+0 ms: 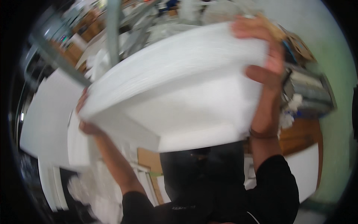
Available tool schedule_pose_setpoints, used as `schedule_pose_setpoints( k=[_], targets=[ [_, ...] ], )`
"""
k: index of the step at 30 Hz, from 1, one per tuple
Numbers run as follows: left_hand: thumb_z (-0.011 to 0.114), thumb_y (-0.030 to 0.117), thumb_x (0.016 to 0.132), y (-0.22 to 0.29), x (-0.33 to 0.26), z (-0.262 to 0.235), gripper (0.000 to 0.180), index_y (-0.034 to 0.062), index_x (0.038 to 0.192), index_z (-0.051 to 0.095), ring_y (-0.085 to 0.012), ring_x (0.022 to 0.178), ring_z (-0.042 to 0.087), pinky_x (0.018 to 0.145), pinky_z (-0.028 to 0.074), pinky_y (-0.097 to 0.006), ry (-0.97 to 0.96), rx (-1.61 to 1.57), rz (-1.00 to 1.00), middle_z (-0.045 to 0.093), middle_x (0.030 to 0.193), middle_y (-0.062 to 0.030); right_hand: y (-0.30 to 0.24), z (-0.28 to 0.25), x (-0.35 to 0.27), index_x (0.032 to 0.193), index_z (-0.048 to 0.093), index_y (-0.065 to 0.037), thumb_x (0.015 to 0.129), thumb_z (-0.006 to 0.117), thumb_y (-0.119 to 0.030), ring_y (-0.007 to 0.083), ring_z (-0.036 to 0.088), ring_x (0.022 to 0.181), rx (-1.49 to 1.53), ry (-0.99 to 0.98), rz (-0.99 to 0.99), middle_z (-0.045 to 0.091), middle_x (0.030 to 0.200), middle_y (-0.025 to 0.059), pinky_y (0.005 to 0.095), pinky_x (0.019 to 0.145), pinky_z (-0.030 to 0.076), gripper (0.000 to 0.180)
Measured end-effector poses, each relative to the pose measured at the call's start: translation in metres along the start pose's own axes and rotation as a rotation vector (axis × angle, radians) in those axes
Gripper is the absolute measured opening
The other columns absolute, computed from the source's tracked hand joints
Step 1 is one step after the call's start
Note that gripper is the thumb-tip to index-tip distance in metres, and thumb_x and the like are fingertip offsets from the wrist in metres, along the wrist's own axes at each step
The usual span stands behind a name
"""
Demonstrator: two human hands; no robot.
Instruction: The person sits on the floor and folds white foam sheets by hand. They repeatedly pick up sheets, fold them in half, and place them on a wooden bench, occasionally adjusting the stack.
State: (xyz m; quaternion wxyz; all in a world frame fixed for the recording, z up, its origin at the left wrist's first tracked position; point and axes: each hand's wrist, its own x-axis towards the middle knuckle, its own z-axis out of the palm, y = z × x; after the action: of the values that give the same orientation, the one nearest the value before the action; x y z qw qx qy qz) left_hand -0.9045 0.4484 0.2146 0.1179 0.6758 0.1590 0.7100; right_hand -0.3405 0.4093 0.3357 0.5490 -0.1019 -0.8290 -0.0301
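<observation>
A large white foam piece (179,63), long and shaped like a shallow open box with a thick rim, is lifted in front of me. Its hollow side faces me, and it tilts up toward the right. My left hand (86,121) grips its lower left end, fingers on the outer side and partly hidden behind it. At the upper right end, my right hand (274,56) is closed around the rim, with the fingers over the top and the thumb on the near side. Motion blurs the right end and the hand there.
White flat boards (52,115) stand at the left, near a grey metal post (113,33). Crumpled clear plastic (97,190) lies lower left. On the right, a grey crate (307,89) with loose items sits by a pale green wall (335,123). Cardboard boxes (87,26) are farther back.
</observation>
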Motion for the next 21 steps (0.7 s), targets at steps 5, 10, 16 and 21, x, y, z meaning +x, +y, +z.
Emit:
schedule_pose_setpoints(
  k=[5,10,16,21],
  targets=[
    [0.017,0.061,0.104,0.008,0.013,0.034,0.08,0.0012,0.115,0.07,-0.0478,0.141,0.044,0.124,0.022,-0.059,0.01,-0.133,-0.049,0.067,0.128,-0.0233,0.002,-0.009,-0.027,0.133,0.058,-0.004,0.081,0.063,-0.058,0.0491,0.049,0.136,-0.035,0.017,0.037,0.059,0.135,0.0248,0.0685,0.118,0.03,0.075],
    [0.014,0.055,0.11,0.016,0.014,0.046,0.079,0.0066,0.105,0.075,-0.0415,0.131,0.052,0.119,0.03,-0.056,0.069,-0.43,-0.004,0.072,0.114,-0.0171,0.002,-0.012,-0.026,0.138,0.051,-0.004,0.085,0.045,-0.049,0.0503,0.049,0.137,0.007,-0.062,-0.126,0.056,0.139,0.0255,0.0714,0.115,0.035,0.07],
    [0.019,0.059,0.11,0.003,0.006,0.044,0.071,0.0164,0.11,0.076,-0.0331,0.134,0.04,0.122,0.027,-0.05,-0.049,-0.563,0.03,0.068,0.118,-0.0065,0.006,-0.033,-0.045,0.141,0.047,-0.004,0.097,0.032,-0.048,0.0499,0.047,0.138,-0.063,-0.18,-0.139,0.051,0.143,0.0258,0.0753,0.115,0.032,0.064],
    [0.018,0.059,0.11,-0.006,0.007,0.067,0.075,0.0126,0.1,0.076,-0.0331,0.128,0.047,0.118,0.03,-0.05,0.05,-0.699,0.065,0.071,0.106,-0.0087,0.007,-0.038,-0.044,0.141,0.045,-0.002,0.104,0.025,-0.043,0.0482,0.049,0.137,-0.116,-0.221,-0.201,0.052,0.141,0.0265,0.078,0.113,0.032,0.059]
  ],
)
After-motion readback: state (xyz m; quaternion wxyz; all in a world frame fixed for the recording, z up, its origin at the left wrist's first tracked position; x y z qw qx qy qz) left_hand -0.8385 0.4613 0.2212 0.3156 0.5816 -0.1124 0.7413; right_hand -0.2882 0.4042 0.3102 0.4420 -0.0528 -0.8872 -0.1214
